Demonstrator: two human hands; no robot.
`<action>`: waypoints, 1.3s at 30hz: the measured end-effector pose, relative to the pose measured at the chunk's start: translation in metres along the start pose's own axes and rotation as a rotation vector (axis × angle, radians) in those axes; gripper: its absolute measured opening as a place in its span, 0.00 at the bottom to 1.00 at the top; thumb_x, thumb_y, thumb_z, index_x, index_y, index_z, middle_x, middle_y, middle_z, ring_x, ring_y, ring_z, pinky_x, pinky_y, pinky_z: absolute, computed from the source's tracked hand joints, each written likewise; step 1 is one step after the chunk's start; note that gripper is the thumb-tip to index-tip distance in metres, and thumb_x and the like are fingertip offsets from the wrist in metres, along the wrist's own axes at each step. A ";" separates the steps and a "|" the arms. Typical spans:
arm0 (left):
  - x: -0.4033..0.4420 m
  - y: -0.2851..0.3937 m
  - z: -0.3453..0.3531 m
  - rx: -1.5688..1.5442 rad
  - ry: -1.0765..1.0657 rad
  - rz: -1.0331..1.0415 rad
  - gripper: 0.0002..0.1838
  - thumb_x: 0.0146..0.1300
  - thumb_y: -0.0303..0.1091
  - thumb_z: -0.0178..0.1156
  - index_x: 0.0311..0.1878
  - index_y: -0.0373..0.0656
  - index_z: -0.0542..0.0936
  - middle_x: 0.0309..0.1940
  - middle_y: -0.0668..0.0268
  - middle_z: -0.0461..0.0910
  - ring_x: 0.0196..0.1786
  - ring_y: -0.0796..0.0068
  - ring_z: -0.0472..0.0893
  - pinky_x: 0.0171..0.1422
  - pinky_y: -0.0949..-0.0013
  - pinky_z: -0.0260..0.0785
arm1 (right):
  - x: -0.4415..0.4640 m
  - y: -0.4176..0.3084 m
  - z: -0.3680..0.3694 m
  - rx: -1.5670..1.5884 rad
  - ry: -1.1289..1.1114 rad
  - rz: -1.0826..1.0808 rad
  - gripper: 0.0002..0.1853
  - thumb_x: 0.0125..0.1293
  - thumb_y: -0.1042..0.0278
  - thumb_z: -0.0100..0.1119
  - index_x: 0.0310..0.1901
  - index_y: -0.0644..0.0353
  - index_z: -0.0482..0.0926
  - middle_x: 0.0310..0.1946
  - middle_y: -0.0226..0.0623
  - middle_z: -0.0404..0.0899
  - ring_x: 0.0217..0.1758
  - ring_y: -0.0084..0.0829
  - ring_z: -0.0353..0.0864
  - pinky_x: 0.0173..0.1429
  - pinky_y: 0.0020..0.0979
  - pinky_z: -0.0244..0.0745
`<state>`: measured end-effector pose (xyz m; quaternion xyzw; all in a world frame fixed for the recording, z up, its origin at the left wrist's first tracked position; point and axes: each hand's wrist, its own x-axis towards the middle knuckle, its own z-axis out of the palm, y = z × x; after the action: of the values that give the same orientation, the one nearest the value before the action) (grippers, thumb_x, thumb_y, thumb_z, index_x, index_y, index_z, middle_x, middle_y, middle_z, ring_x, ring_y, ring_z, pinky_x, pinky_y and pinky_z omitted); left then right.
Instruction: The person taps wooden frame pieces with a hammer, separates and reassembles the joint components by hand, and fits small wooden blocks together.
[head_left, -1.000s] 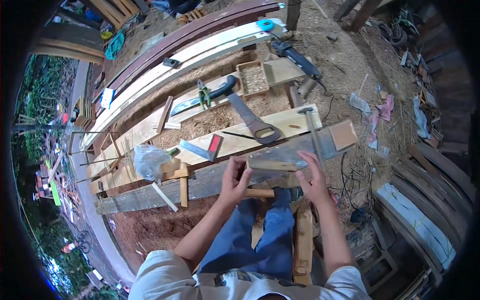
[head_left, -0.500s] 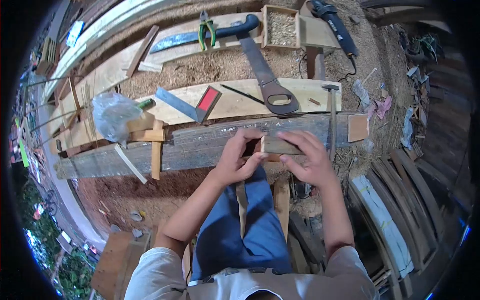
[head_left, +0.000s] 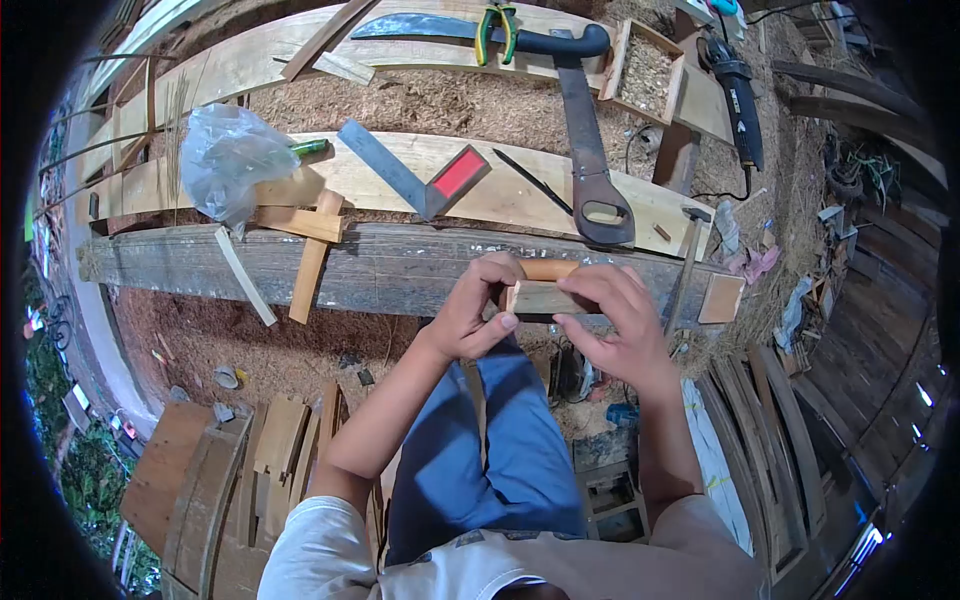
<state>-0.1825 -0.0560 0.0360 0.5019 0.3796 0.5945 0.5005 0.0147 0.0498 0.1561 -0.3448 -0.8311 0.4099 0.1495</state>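
Between my two hands, above my lap, is a small wooden piece (head_left: 540, 299) with a pale end. My left hand (head_left: 480, 308) grips its left end between thumb and fingers. At the right end, my right hand (head_left: 615, 320) holds it with fingers on top and the thumb below. An orange-brown rounded wooden part (head_left: 548, 269) shows just behind the piece; what it belongs to is unclear. Beyond my hands, a try square (head_left: 420, 195) with a red inset, a dark pencil (head_left: 532, 181) and a handsaw (head_left: 598, 190) lie on a pale plank (head_left: 530, 185).
A hammer (head_left: 688, 262) rests at the right of the grey beam (head_left: 400, 268). Farther off are a machete (head_left: 420, 26), green pliers (head_left: 496, 36), a wooden tray (head_left: 645, 75) of shavings and an angle grinder (head_left: 738, 100). A plastic bag (head_left: 228, 160) lies left, near crossed wood pieces (head_left: 312, 255).
My right hand has closed in on the wooden piece, which was spanned more loosely between both hands. The view has tilted down and shifted, so the bench tools appear closer.
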 end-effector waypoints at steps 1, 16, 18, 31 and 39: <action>-0.004 -0.002 -0.005 0.019 0.001 0.005 0.19 0.71 0.41 0.60 0.53 0.41 0.65 0.41 0.55 0.71 0.43 0.62 0.72 0.52 0.56 0.65 | 0.001 0.001 0.003 0.013 0.010 0.005 0.22 0.57 0.70 0.74 0.54 0.57 0.81 0.48 0.40 0.84 0.51 0.44 0.84 0.55 0.42 0.75; -0.014 -0.016 -0.032 0.523 -0.030 -0.110 0.34 0.47 0.48 0.81 0.50 0.42 0.75 0.48 0.56 0.78 0.52 0.52 0.77 0.60 0.54 0.68 | -0.045 0.085 0.052 -0.151 0.435 0.445 0.19 0.67 0.72 0.67 0.58 0.62 0.79 0.50 0.46 0.79 0.53 0.46 0.81 0.60 0.40 0.76; -0.015 -0.013 -0.043 0.588 -0.123 -0.139 0.39 0.48 0.44 0.82 0.61 0.43 0.74 0.58 0.55 0.78 0.61 0.52 0.78 0.68 0.53 0.68 | -0.054 0.099 0.058 -0.177 0.534 0.488 0.18 0.69 0.69 0.65 0.59 0.61 0.79 0.51 0.49 0.77 0.54 0.51 0.80 0.59 0.43 0.76; 0.007 0.008 -0.085 0.915 -0.376 -0.128 0.26 0.51 0.20 0.62 0.58 0.41 0.77 0.59 0.54 0.78 0.66 0.47 0.76 0.71 0.49 0.69 | -0.074 0.162 0.051 -0.238 0.649 0.713 0.18 0.67 0.64 0.67 0.56 0.61 0.80 0.48 0.49 0.81 0.51 0.53 0.81 0.56 0.49 0.75; 0.037 -0.039 -0.061 1.270 0.047 -0.157 0.20 0.65 0.27 0.59 0.60 0.40 0.75 0.68 0.50 0.73 0.75 0.42 0.67 0.80 0.46 0.58 | -0.004 0.163 0.017 -0.276 0.731 0.467 0.09 0.67 0.68 0.65 0.48 0.55 0.84 0.43 0.41 0.81 0.49 0.49 0.81 0.54 0.47 0.73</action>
<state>-0.2340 -0.0089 -0.0063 0.6583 0.7044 0.2261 0.1393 0.0821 0.1067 0.0178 -0.6618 -0.6705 0.1694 0.2895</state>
